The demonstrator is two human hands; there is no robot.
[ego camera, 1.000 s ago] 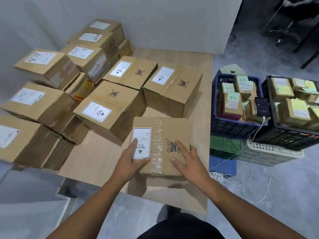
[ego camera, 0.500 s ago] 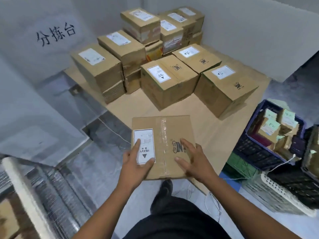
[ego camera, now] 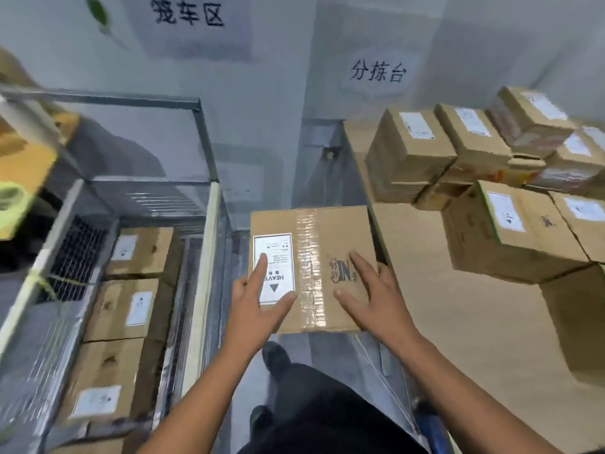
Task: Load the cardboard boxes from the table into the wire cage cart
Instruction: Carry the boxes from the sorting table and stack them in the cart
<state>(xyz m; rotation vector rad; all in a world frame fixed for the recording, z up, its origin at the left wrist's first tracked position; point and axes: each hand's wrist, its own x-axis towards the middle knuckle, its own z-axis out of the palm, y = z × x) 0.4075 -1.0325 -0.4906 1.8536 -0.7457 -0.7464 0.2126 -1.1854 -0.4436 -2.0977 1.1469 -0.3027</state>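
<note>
A taped cardboard box (ego camera: 314, 231) with a white "HEAVY" label hangs in the air between the cart and the table. My left hand (ego camera: 255, 309) grips its left side, thumb and forefinger on the label. On its right side my right hand (ego camera: 373, 299) holds it, fingers spread over the printed logo. The wire cage cart (ego camera: 203, 257) stands at the left with three boxes (ego camera: 131, 306) lying in a row inside. Several more boxes (ego camera: 510, 231) are stacked on the wooden table (ego camera: 474, 322) at the right.
A grey floor gap runs between the cart and the table, with my legs and shoes (ego camera: 278, 358) in it. The white wall (ego camera: 262, 93) with printed signs is close ahead. Blurred yellow things (ego camera: 23, 172) sit at far left. A thin cable (ego camera: 376, 365) hangs by the table edge.
I have turned left with the box in both hands, away from the table. The cage cart has come into view at the left and the box is now off the table's edge.
</note>
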